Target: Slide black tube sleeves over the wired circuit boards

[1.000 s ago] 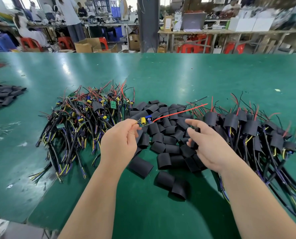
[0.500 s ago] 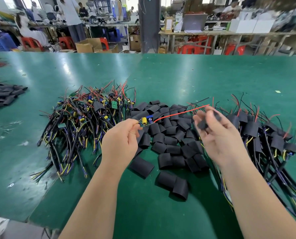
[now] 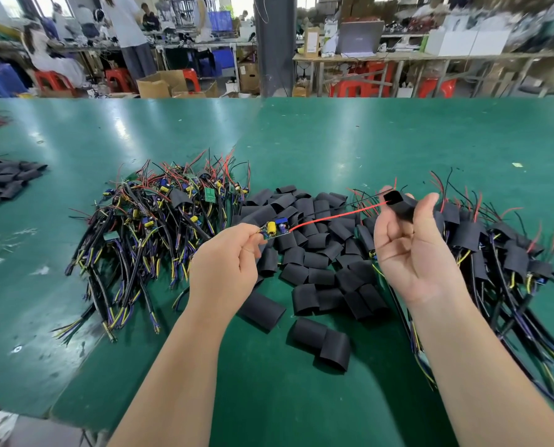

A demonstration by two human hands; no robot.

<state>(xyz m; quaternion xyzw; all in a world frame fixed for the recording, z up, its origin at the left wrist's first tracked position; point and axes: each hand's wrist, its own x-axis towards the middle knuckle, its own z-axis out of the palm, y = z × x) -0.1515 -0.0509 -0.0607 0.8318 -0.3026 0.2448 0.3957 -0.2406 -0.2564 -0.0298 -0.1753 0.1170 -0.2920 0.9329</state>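
Now sleeve (image 3: 398,204) in right grip (image 3: 411,243).

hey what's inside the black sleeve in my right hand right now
The black sleeve in the right hand shows only a dark open mouth. The red wire tip reaches that mouth; deeper inside is hidden.

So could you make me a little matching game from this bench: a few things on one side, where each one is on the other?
Things:
1. circuit board
2. opened sleeve
3. bare wired boards
4. loose sleeves

Places:
A. heap in the middle of the table
B. pinched in the left hand
C. held up in the right hand
D. pile on the left

Pairs: 1-B, 2-C, 3-D, 4-A
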